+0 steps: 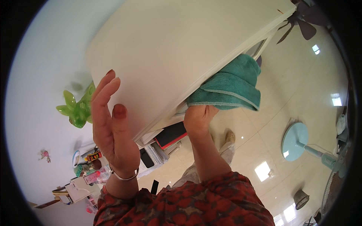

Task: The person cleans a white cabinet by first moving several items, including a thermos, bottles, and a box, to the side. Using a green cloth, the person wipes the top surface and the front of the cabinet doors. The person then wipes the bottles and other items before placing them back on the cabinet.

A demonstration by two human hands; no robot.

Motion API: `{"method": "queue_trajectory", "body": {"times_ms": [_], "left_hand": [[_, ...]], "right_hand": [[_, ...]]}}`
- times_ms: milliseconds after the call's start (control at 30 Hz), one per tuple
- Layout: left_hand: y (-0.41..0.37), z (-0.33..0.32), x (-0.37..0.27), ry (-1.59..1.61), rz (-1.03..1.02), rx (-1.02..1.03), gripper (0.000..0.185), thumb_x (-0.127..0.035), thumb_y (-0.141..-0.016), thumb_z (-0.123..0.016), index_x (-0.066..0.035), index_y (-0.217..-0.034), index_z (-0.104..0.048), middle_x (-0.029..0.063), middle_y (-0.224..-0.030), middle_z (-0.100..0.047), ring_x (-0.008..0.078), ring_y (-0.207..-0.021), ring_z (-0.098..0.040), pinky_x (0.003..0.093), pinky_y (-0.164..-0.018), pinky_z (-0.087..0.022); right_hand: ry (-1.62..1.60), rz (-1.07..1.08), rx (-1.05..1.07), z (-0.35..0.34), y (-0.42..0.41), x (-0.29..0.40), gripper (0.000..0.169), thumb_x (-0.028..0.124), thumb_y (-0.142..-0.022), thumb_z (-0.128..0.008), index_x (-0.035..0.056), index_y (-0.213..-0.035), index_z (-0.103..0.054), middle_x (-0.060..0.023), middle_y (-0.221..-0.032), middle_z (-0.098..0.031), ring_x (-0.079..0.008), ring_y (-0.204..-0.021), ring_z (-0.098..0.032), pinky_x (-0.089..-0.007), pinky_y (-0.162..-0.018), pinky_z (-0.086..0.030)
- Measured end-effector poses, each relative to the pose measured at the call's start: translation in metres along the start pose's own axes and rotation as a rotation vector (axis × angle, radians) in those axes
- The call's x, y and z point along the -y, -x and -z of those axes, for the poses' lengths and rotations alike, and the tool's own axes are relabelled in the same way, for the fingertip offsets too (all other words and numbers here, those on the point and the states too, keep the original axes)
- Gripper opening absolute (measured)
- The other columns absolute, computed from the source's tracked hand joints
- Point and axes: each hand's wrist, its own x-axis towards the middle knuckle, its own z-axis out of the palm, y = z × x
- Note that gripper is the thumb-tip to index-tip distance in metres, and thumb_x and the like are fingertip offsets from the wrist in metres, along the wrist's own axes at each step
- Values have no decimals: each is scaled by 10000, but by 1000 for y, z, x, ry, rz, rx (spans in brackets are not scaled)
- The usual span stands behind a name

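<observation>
A teal cloth (232, 84), folded and with a pale stitched edge, covers the fingers of my right hand (199, 118). That hand bears the cloth against the side of a white cabinet or appliance (169, 50), just below its top edge; the wrist shows, but the fingers are hidden. My left hand (113, 124) is raised at the near left end of the smooth white top, holding nothing, its thumb apart from the fingers. Whether it touches the top I cannot tell. Partly behind its fingers is a glossy green animal-shaped ornament (77, 110).
Papers and a black-and-red folder (171, 135) lie below the cabinet's near end, beside a dark phone-like object (147, 158). On the tiled floor stand a pedestal fan's round blue base (294, 141) and a basket-like bin (301, 199). Dark fan blades (306, 29) show at the far right.
</observation>
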Motion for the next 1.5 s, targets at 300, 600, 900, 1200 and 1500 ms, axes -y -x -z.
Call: {"method": "queue_trajectory", "body": {"times_ms": [300, 600, 900, 1200, 1500], "left_hand": [[-1, 2, 1, 178, 30, -118, 319, -43, -926, -367, 48, -1205, -492, 170, -1280, -497, 239, -1226, -437, 342, -1037, -299], [-4, 6, 14, 392, 136, -138, 283, -62, -930, -357, 38, -1135, -526, 136, -1185, -557, 205, -1166, -471, 337, -1040, -302], [-6, 11, 20, 701, 110, -145, 250, -65, -921, -363, 68, -1047, -534, 159, -1087, -589, 220, -1089, -527, 345, -1028, -349], [-9, 10, 24, 615, 67, 11, 348, -316, -964, -467, 2, -1003, -604, 64, -1007, -611, 136, -1003, -502, 265, -939, -336], [-8, 7, 3, 348, 85, 45, 435, -388, -970, -427, 0, -1049, -607, 25, -1005, -577, 70, -908, -461, 205, -826, -350]], "right_hand": [[2, -38, 520, -13, 167, -25, 291, 85, -826, -530, 15, -1106, -569, -170, -1195, -517, -328, -1131, -466, -454, -976, -355], [272, 443, 252, -18, 79, 18, 275, 72, -807, -555, -17, -1065, -589, -191, -1108, -564, -372, -1061, -502, -477, -967, -366], [-11, 47, -213, -12, -40, 61, 303, 146, -897, -443, -48, -666, -406, -64, -621, -413, -188, -609, -359, -326, -567, -365], [668, 322, 160, -55, 178, -36, 278, 221, -921, -445, 58, -1118, -552, -151, -1194, -511, -308, -1117, -466, -452, -991, -336], [47, -210, -244, -25, 136, -134, 321, 261, -953, -407, -7, -1079, -531, -114, -1066, -536, -229, -987, -494, -321, -924, -378]]}}
